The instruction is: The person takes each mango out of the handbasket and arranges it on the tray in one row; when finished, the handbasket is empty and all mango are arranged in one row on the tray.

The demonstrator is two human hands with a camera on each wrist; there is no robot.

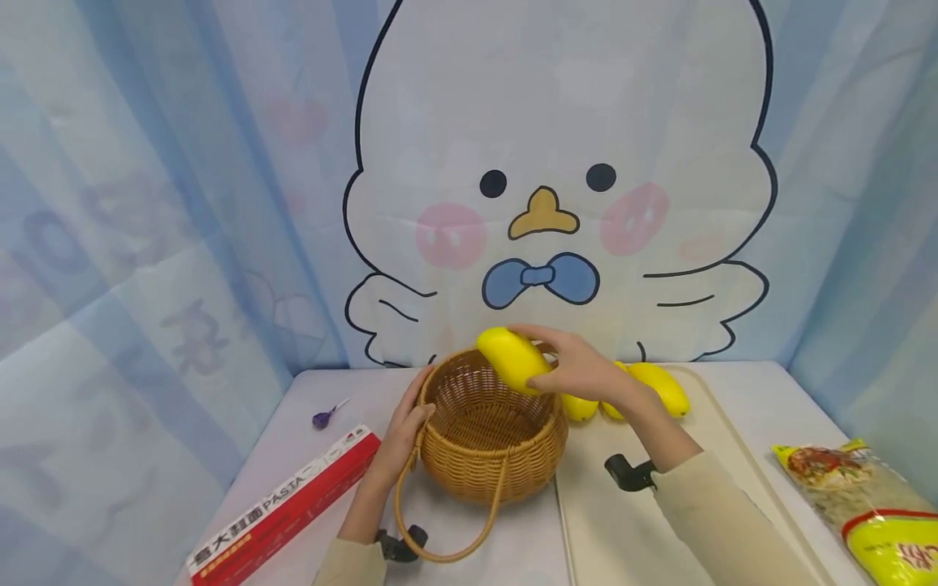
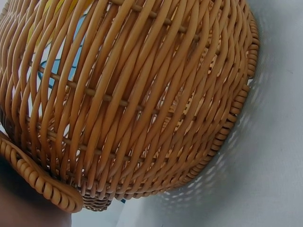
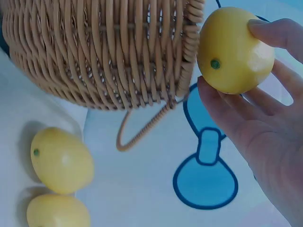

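Note:
A round wicker basket (image 1: 476,476) stands upright on the table, its looped handle (image 1: 449,560) hanging toward the front. At the basket's left rim, my left hand (image 1: 399,431) grips the edge; most of that hand is out of sight in the left wrist view, where the woven side (image 2: 142,94) fills the picture. My right hand (image 1: 589,370) holds a yellow mango (image 1: 513,358) between thumb and fingers, over the right part of the basket's opening. In the right wrist view this mango (image 3: 234,52) is level with the rim, green stem end showing.
Several more mangoes (image 1: 659,389) lie on a cream tray (image 1: 615,529) right of the basket. On the left are a red and white pasta box (image 1: 286,509) and a purple lollipop (image 1: 322,419). A yellow food bag (image 1: 872,509) lies at far right; a printed curtain (image 1: 557,106) hangs behind.

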